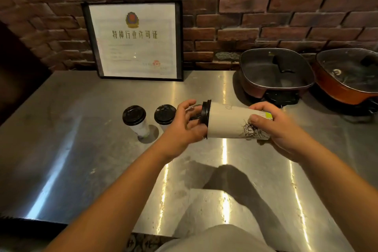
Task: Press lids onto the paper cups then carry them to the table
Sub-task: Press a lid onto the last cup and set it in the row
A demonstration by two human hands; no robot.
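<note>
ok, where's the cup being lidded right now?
Head view, centre: the paper cup is held sideways above the steel counter, left hand at its black lid, right hand at its base.

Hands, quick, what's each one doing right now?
Left hand: cupped over the black lid.
Right hand: closed around the paper cup, held sideways.

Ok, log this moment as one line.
stage: lidding | right hand: holds paper cup sideways | left hand: presses black lid on | lidded cups: upright on steel counter | carry: not begun
</note>
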